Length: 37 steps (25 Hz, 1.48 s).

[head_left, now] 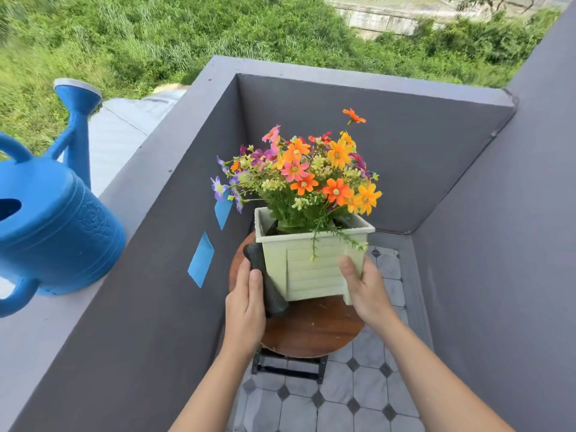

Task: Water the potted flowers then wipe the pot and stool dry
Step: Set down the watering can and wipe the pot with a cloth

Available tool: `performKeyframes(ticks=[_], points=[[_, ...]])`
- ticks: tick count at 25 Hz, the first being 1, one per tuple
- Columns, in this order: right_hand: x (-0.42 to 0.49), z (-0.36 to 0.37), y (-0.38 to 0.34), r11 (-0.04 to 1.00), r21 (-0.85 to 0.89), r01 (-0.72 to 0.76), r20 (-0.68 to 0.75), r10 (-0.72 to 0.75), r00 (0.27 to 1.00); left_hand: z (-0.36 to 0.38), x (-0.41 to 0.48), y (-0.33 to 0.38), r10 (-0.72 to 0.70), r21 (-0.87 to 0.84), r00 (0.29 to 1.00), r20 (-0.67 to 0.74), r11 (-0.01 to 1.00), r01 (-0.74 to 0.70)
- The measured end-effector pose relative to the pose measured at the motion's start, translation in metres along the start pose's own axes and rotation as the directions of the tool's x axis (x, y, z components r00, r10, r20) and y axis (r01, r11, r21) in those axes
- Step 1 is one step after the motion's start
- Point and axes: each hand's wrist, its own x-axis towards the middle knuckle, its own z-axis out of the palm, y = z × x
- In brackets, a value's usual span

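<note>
A pale green square pot of orange, pink and purple flowers stands on a round wooden stool. My left hand presses a dark grey cloth against the pot's left side. On the opposite side, my right hand grips the pot's front right corner. A blue watering can sits upright on the wall ledge at the far left, away from both hands.
Grey parapet walls enclose the corner on three sides, close around the stool. Two blue tape strips stick to the left wall. The floor is grey tile with dark diamonds. Beyond the wall lies green vegetation.
</note>
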Motion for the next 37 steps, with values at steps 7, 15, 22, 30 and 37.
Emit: performKeyframes(ticks=[7,15,22,30,37], points=[[-0.006,-0.009,0.019,0.999,0.033,0.026,-0.021,-0.025,0.999,0.015,0.043,-0.016,-0.061,-0.008,0.997,0.039,0.998,0.062],[-0.002,-0.014,0.008,0.997,0.080,-0.005,-0.040,0.008,0.999,0.019,0.036,0.015,0.092,-0.017,0.996,0.011,0.996,-0.092],[-0.001,-0.011,0.011,0.998,0.037,0.046,0.019,-0.046,0.999,0.015,0.082,-0.017,-0.216,-0.072,0.972,0.089,0.972,0.223],[-0.007,-0.016,-0.011,0.989,0.150,-0.021,0.090,0.007,0.996,0.002,0.081,-0.001,-0.150,-0.351,0.985,0.090,0.920,0.172],[0.002,0.015,-0.001,0.977,0.211,-0.035,-0.321,0.103,0.942,0.003,0.061,0.006,-0.015,-0.303,0.996,-0.083,0.953,-0.011]])
